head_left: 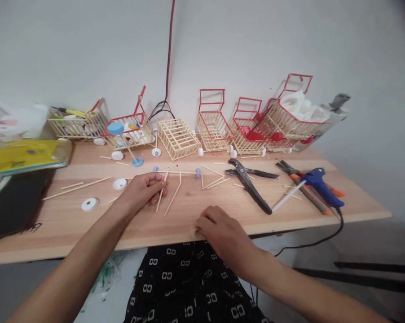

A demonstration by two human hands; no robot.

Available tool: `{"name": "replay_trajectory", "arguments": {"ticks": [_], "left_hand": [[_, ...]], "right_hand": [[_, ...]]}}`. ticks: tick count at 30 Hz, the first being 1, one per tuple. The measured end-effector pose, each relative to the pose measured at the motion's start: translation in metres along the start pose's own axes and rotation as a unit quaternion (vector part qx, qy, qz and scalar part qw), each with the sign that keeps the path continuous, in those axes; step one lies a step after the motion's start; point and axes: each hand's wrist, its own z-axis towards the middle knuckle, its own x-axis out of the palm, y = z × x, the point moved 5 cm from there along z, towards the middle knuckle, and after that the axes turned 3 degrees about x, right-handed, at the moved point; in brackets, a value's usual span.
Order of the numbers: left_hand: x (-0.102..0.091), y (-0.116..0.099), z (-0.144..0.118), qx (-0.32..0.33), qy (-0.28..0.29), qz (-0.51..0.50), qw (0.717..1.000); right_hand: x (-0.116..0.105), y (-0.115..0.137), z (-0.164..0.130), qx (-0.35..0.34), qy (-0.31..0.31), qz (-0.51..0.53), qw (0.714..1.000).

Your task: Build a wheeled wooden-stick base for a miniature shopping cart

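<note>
The wooden table (pixel 88 233) carries everything, and I give all places from the unpainted cage (pixel 178 138), the bare stick basket standing near the wall.

Finished work is the biggest group. To the right of the cage stand three red-rimmed carts (pixel 253 125), close together, one of them filled with something white. To its left stand two more carts (pixel 128 129), holding small coloured parts. So about five carts look complete, while the cage itself has no red frame and no handle; I judge it is only half done.

In front of the cage and to the right lie the black pliers (pixel 248 181) and, further right, the blue glue gun (pixel 320 186); no hand touches either.

In front of the cage lies a thin axle stick (pixel 175 172) with a small blue wheel at each end. It seems ready but not yet mounted.

The left hand (pixel 143 190), in front of the cage, has its fingers curled on a loose wooden stick (pixel 160 197). The right hand (pixel 222 231) rests nearer the table edge, fingers bent, and I cannot tell if it holds anything.

White caps (pixel 90 204) lie far to the left.
</note>
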Motion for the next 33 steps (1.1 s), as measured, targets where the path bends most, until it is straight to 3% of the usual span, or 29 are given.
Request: {"name": "replay_trajectory", "arguments": {"ticks": [2, 5, 11, 13, 16, 19, 22, 27, 33], "left_hand": [[0.0, 0.001, 0.001, 0.008, 0.004, 0.002, 1.0], [-0.001, 0.001, 0.001, 0.011, 0.001, -0.001, 1.0], [0.0, -0.001, -0.001, -0.012, -0.003, 0.014, 1.0], [0.0, -0.001, -0.001, -0.021, -0.007, 0.013, 1.0], [-0.001, 0.0, 0.0, -0.018, -0.01, 0.003, 1.0], [-0.001, 0.001, 0.0, -0.008, -0.01, -0.001, 1.0], [-0.002, 0.001, -0.001, -0.008, -0.015, 0.008, 1.0], [0.0, 0.0, -0.001, -0.008, -0.012, 0.004, 1.0], [0.0, 0.002, 0.001, -0.001, -0.002, -0.014, 1.0]], "right_hand": [[0.009, 0.001, 0.011, -0.007, -0.011, -0.013, 1.0], [0.009, -0.024, 0.028, 0.017, -0.043, -0.058, 0.997], [-0.021, -0.085, 0.028, 0.113, -0.084, -0.091, 0.986], [-0.027, -0.085, 0.025, 0.113, -0.106, -0.067, 0.986], [-0.025, -0.06, 0.032, 0.077, -0.125, -0.028, 0.989], [-0.007, -0.024, 0.053, 0.024, -0.086, -0.031, 0.996], [0.009, -0.007, 0.075, 0.036, -0.044, -0.083, 0.995], [0.008, -0.029, 0.077, 0.108, -0.002, -0.164, 0.98], [-0.007, -0.058, 0.056, 0.161, -0.015, -0.205, 0.965]]}}
